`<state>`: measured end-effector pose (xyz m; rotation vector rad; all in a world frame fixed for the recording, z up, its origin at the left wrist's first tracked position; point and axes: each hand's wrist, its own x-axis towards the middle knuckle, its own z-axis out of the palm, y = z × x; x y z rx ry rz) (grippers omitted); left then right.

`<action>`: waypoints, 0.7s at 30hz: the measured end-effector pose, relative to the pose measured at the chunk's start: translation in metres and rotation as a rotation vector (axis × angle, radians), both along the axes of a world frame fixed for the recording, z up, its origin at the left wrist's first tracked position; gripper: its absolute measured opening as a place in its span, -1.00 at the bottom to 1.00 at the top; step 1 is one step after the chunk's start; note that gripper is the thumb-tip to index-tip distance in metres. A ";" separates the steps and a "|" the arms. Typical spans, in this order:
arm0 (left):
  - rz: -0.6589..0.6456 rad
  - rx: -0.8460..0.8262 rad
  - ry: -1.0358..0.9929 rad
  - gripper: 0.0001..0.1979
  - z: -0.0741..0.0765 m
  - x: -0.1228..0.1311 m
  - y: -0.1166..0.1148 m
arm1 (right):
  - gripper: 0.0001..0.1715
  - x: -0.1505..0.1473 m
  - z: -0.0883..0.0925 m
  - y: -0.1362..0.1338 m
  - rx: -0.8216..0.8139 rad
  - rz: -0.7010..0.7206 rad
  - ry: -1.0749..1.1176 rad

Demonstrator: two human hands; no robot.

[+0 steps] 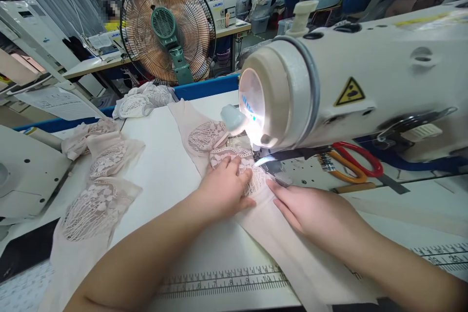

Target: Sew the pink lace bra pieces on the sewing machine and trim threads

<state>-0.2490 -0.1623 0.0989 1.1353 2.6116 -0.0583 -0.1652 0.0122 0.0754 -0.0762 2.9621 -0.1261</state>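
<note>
A pale pink lace garment (pixel 206 137) lies across the white table beneath the lit head of a sewing machine (pixel 351 68). My left hand (pixel 226 185) rests on its lace with the fingers spread and pressing flat, left of the needle area. On the right, my right hand (pixel 310 209) has thumb and fingers closed on the fabric's edge, just in front of the machine's foot. From there a long plain part (pixel 292 253) of the garment runs toward the front edge. The needle itself is hidden by glare.
More pink lace pieces (pixel 91 204) lie at the left, with white lace (pixel 146 100) behind. Red-handled scissors (pixel 365 156) and an orange-handled tool (pixel 347 173) lie under the machine arm. A large fan (pixel 168 27) stands behind the table. People sit farther back.
</note>
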 end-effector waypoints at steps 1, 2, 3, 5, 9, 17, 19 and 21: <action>-0.011 0.008 -0.004 -0.34 0.000 -0.004 -0.001 | -0.54 -0.001 0.002 -0.001 -0.002 0.000 -0.013; -0.024 0.017 -0.010 -0.33 0.000 -0.008 -0.002 | -0.54 -0.002 0.003 -0.001 0.006 0.006 -0.021; -0.037 0.027 -0.015 -0.33 0.000 -0.011 -0.003 | -0.53 -0.003 0.005 -0.001 0.025 0.018 -0.027; -0.064 0.050 -0.028 -0.32 -0.001 -0.019 -0.005 | -0.51 -0.005 0.005 -0.001 0.073 0.041 -0.051; -0.091 0.092 -0.034 -0.33 -0.006 -0.033 -0.009 | -0.43 -0.009 0.002 -0.003 0.138 0.039 -0.133; -0.049 0.166 -0.007 -0.38 -0.012 -0.049 -0.012 | -0.48 -0.007 -0.001 -0.005 0.137 0.069 -0.063; -0.044 0.174 0.008 -0.39 -0.012 -0.050 -0.013 | -0.50 -0.004 -0.002 -0.003 0.120 0.086 -0.018; -0.035 0.172 0.015 -0.40 -0.012 -0.050 -0.013 | -0.50 -0.001 -0.005 -0.001 0.107 0.104 0.023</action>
